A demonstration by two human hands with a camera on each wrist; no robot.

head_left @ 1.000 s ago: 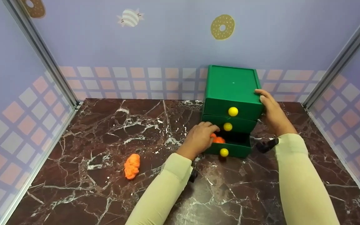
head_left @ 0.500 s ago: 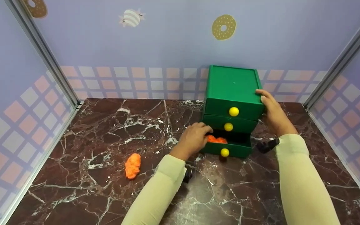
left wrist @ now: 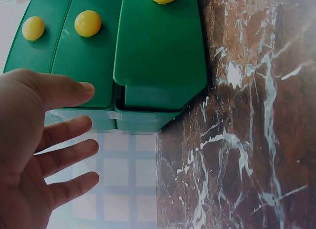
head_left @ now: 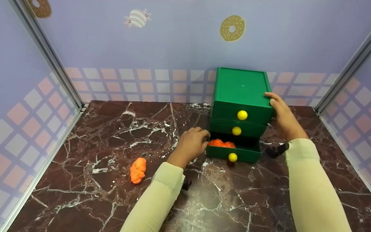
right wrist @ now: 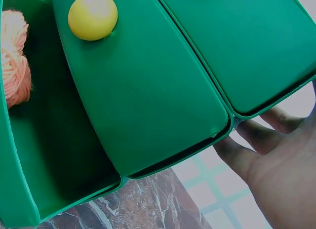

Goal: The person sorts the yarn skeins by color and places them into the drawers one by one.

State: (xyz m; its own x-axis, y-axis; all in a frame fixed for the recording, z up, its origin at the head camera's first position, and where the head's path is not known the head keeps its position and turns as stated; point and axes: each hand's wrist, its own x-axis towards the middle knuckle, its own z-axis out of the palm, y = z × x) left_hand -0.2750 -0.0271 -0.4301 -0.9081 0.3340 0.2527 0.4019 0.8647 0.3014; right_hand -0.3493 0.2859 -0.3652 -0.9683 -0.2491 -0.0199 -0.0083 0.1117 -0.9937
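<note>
A green three-drawer cabinet [head_left: 244,85] with yellow knobs stands against the back wall. Its bottom drawer [head_left: 246,154] is pulled out, and inside lies an orange bundle of yarn [head_left: 221,143], whose strands show in the right wrist view as a yarn skein [right wrist: 15,61]. Just left of that drawer is my left hand [head_left: 190,143], holding nothing; the left wrist view shows its spread fingers [left wrist: 74,157] apart from the cabinet. My right hand [head_left: 283,117] rests against the cabinet's right side, with fingertips at the top edge. Some of its fingers are hidden behind the cabinet in the right wrist view.
A second orange bundle [head_left: 138,170] lies on the dark marbled tabletop [head_left: 85,199], left of my left forearm. Patterned panels [head_left: 179,42] wall in the back and both sides. The upper two drawers are closed.
My left hand has come out from the bottom drawer and moved left, leaving the orange yarn in it. The right hand stays on the cabinet's side.
</note>
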